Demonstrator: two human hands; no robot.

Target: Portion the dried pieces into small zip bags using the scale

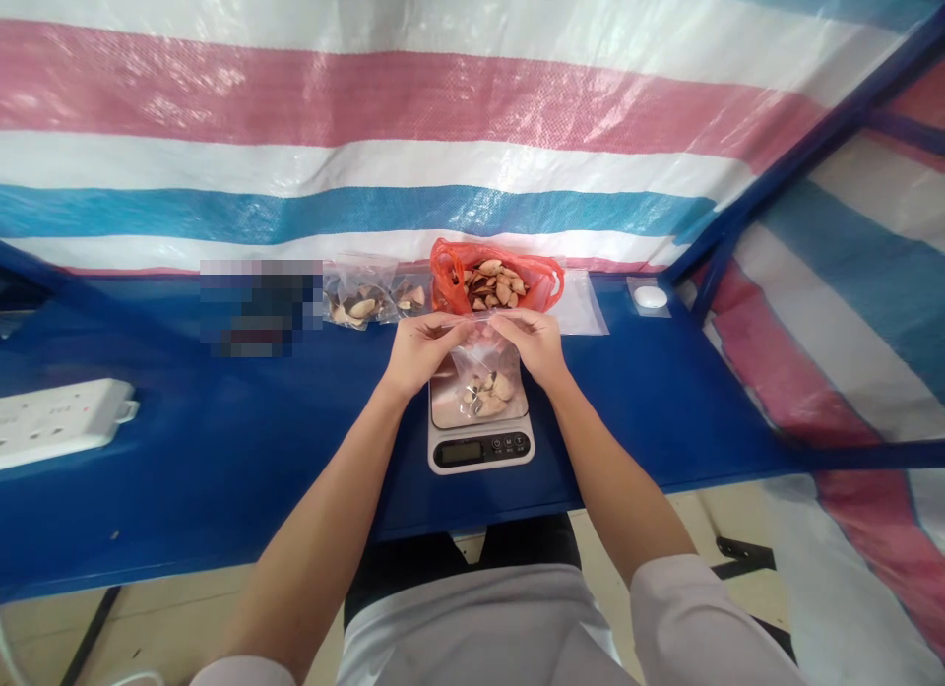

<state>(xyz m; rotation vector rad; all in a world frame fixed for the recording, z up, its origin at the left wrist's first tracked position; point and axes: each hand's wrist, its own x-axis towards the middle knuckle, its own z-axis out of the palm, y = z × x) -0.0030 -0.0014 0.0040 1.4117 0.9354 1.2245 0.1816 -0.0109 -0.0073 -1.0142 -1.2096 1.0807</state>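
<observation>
A person's bare forearms reached forward over a blue table (627, 450), and both hands met above a digital kitchen scale (458, 453). The left hand (420, 349) and right hand (533, 343) each pinched one end of the top edge of a clear zip bag (481, 363), with fingers closed on the thin plastic and the mouth stretched straight across between them. Whether the seal was closed could not be told. The bag's long axis ran from that top edge down toward the person, with its lower end over the scale's steel platform. Inside lay a few curved tan pieces (483, 394). Just beyond the hands stood a red plastic bag (447, 282) filled with similar pieces, touching a second zip bag (359, 300) of them on its left and a flat clear bag (583, 304) on its right. A white power strip (59, 420) lay at the far left, a small round white object (650, 297) sat at the far right, and a striped tarpaulin (369, 105) hung behind.
</observation>
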